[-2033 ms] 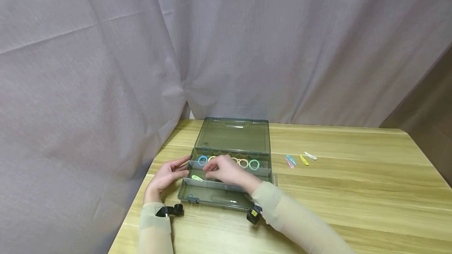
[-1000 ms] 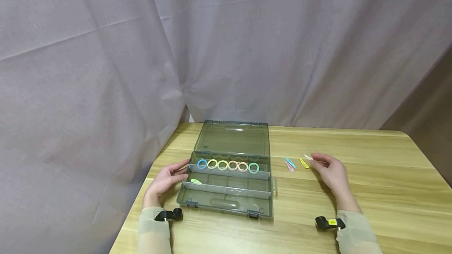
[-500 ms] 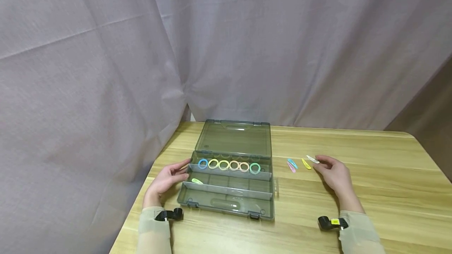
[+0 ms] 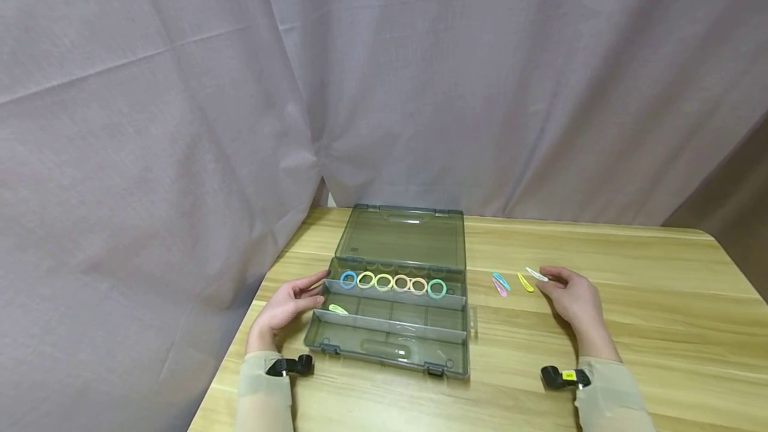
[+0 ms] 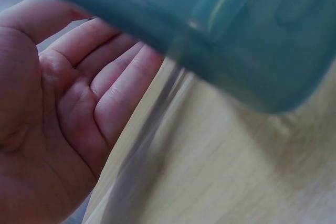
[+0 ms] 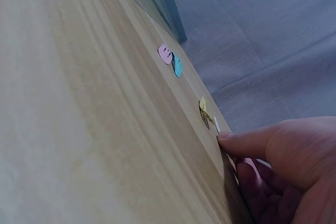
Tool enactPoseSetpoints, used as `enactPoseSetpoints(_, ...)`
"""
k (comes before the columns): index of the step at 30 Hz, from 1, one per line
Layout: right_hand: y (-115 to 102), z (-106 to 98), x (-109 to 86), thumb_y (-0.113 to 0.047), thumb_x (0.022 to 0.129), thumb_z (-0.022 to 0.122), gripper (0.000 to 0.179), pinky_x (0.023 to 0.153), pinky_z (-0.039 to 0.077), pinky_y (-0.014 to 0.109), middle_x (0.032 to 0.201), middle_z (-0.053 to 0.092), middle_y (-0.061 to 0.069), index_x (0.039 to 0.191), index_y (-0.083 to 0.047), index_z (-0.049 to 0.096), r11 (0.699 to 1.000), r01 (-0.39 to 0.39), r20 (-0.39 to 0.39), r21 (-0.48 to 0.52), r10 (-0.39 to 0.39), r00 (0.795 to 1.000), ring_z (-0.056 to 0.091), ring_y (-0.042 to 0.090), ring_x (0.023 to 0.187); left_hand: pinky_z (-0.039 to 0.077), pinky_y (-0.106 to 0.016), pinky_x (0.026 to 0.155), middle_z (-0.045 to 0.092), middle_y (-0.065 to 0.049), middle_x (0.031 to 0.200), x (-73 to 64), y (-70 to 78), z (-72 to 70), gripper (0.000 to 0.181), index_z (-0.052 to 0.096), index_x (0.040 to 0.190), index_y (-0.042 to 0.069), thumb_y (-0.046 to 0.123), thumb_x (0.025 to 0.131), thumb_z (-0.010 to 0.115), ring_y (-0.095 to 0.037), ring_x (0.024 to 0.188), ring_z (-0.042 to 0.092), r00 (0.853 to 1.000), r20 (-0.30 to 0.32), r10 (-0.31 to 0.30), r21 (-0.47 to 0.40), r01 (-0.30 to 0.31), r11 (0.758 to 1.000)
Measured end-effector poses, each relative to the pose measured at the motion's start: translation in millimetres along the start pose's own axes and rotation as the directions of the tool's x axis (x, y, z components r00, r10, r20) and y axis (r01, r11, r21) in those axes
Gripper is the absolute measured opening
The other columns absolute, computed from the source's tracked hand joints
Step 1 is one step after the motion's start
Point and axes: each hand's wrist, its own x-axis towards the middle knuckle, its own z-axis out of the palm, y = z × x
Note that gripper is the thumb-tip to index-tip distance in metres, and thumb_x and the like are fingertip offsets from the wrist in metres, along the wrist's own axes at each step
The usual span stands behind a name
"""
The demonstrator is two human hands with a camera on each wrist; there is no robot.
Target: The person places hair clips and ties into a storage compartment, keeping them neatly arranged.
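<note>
A smoky-green divided plastic box point(image 4: 390, 352) lies on the table with its lid folded back. At its left side rests my left hand point(image 4: 285, 305), fingers fairly straight, fingertips and thumb at the box wall. Out to the right, my right hand point(image 4: 573, 299) pinches the near end of a white hair clip point(image 4: 536, 274) between thumb and finger, low at the tabletop. A yellow hair clip point(image 4: 525, 282) lies just left of it. Farther left, a blue hair clip point(image 4: 501, 280) and a pink hair clip point(image 4: 499, 287) lie together. Inside the middle compartment sits a yellow-green hair clip point(image 4: 338, 309).
Several coloured rings, among them a blue ring point(image 4: 348, 279) and a green ring point(image 4: 437, 289), stand in a row in the back compartment. The open lid point(image 4: 405, 235) reaches toward the grey curtain point(image 4: 420, 85) behind the wooden table point(image 4: 660, 325).
My right hand has left the box's middle compartment and moved right to the white hair clip. The yellow-green clip stays in the compartment. My left hand keeps its place at the box.
</note>
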Motion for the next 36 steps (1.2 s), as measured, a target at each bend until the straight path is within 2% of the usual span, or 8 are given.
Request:
enactPoseSetpoints(4, 0.8, 0.1, 1.4, -0.033, 0.103, 0.072, 0.047, 0.097, 0.049, 0.059, 0.129, 0.073, 0.023, 0.137, -0.001, 0.07, 1.0, 0.004, 0.006, -0.022, -0.004, 1.0, 0.069, 0.045, 0.117, 0.042, -0.024, 0.115, 0.037, -0.02, 0.167, -0.4, 0.5, 0.5, 0.067, 0.043, 0.159, -0.005, 0.001, 0.099, 0.071, -0.044, 0.149, 0.042, 1.0, 0.003, -0.002, -0.002, 0.002, 1.0)
enactPoseSetpoints(18, 2.7, 2.4, 1.1, -0.028, 0.103, 0.072, 0.043, 0.093, 0.051, 0.058, 0.125, 0.073, 0.025, 0.135, 0.002, 0.07, 0.997, 0.04, -0.018, -0.061, -0.041, 0.999, 0.07, 0.045, 0.111, 0.039, -0.036, 0.12, 0.038, -0.02, 0.166, -0.3, 2.5, 1.6, 0.067, 0.044, 0.159, -0.004, 0.003, 0.099, 0.073, -0.044, 0.148, 0.042, 1.0, -0.002, -0.006, 0.008, 0.006, 1.0)
enactPoseSetpoints(21, 3.2, 3.9, 1.7, -0.028, 0.103, 0.073, 0.043, 0.092, 0.051, 0.057, 0.123, 0.074, 0.023, 0.135, 0.001, 0.07, 0.997, 0.044, -0.022, -0.064, -0.046, 0.999, 0.072, 0.043, 0.109, 0.04, -0.035, 0.12, 0.038, -0.021, 0.166, -0.6, 1.6, 1.1, 0.067, 0.044, 0.159, -0.005, 0.003, 0.099, 0.073, -0.044, 0.148, 0.042, 1.0, -0.004, -0.004, 0.009, 0.004, 1.0)
enactPoseSetpoints(28, 5.4, 5.1, 3.5, -0.03, 0.102, 0.074, 0.037, 0.077, 0.05, 0.042, 0.106, 0.077, 0.014, 0.125, -0.001, 0.076, 0.996, 0.041, -0.039, -0.08, -0.045, 0.998, 0.07, 0.031, 0.095, 0.042, -0.029, 0.117, 0.038, -0.021, 0.166, -1.0, 2.2, 1.0, 0.067, 0.044, 0.158, -0.006, 0.004, 0.099, 0.073, -0.045, 0.148, 0.043, 1.0, -0.001, 0.008, 0.012, -0.008, 1.0)
enactPoseSetpoints(36, 2.6, 2.6, 0.9, -0.025, 0.103, 0.071, 0.033, 0.077, 0.05, 0.039, 0.107, 0.076, 0.016, 0.124, 0.0, 0.076, 0.998, 0.015, -0.04, -0.058, -0.017, 0.999, 0.069, 0.03, 0.095, 0.044, -0.023, 0.113, 0.037, -0.021, 0.167, -1.1, 1.4, 0.8, 0.066, 0.043, 0.158, -0.007, 0.004, 0.099, 0.072, -0.044, 0.147, 0.043, 1.0, 0.008, 0.027, 0.023, -0.027, 0.999)
